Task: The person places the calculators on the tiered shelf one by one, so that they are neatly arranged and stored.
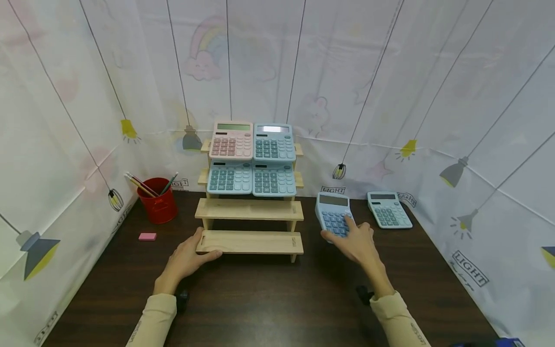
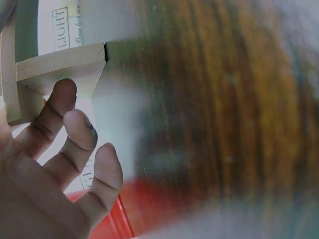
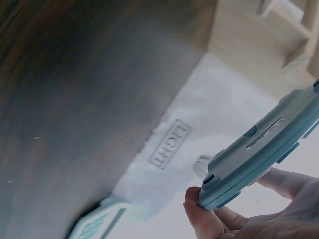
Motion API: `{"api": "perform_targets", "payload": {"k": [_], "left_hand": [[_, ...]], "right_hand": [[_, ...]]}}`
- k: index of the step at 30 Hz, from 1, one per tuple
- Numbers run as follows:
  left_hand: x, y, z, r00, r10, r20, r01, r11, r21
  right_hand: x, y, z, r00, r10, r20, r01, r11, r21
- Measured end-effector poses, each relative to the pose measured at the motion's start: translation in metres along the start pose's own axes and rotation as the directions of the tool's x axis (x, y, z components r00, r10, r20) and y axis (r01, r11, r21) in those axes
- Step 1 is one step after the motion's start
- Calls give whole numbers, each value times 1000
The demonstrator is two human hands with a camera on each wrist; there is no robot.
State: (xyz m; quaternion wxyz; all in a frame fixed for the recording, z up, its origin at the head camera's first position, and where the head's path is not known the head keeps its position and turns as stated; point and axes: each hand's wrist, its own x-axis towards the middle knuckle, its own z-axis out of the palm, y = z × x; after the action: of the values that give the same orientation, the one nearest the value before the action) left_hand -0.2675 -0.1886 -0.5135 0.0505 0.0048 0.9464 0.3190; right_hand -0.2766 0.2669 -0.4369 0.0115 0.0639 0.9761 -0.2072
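A tiered wooden stand (image 1: 249,242) stands mid-table. My left hand (image 1: 186,258) grips the left front corner of its lowest shelf, the thumb along the front edge; in the left wrist view several fingers (image 2: 82,130) are bent beside the stand's end (image 2: 60,62). A blue calculator (image 1: 334,214) is in my right hand (image 1: 357,242), just right of the stand. In the right wrist view this calculator (image 3: 259,144) is tilted and seen from its edge and underside, with fingers (image 3: 204,216) at its end. One pink calculator (image 1: 231,140) and several blue ones (image 1: 274,179) fill the upper two shelves.
Another calculator (image 1: 389,210), pale blue-green, lies at the back right of the dark table (image 1: 260,303). A red bucket (image 1: 161,207) with pencils stands left of the stand, a pink eraser (image 1: 147,236) in front of it. A printed white curtain (image 1: 347,86) encloses the table's back and sides.
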Motion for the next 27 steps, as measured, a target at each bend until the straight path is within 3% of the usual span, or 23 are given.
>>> {"api": "perform_targets", "payload": {"k": [7, 27], "left_hand": [[0, 0, -1, 1000, -1, 1, 1, 1000, -2], [-1, -1, 1, 1000, -2, 5, 2, 1000, -9]], "right_hand": [[-8, -18, -3, 999, -36, -31, 36, 999, -1], [-14, -47, 13, 989, -117, -95, 116, 993, -14]]}}
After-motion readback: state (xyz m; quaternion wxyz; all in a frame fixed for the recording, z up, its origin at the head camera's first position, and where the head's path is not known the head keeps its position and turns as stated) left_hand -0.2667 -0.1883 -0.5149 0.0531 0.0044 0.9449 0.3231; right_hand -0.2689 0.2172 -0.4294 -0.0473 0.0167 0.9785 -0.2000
